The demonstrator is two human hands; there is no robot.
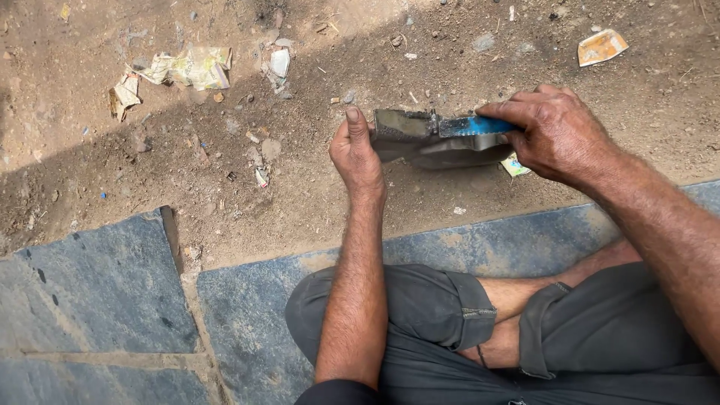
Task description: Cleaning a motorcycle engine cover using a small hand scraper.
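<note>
My left hand grips the left end of a curved grey metal piece held above the dirt ground, thumb on top. My right hand is closed on a blue flat tool that lies along the top edge of the metal piece. The tool's right end is hidden inside my palm. Both hands are out in front of my crossed legs.
Dirt ground is strewn with crumpled paper scraps, small stones and a torn orange wrapper. Grey-blue stone slabs lie near me. My knees in dark grey trousers fill the lower right.
</note>
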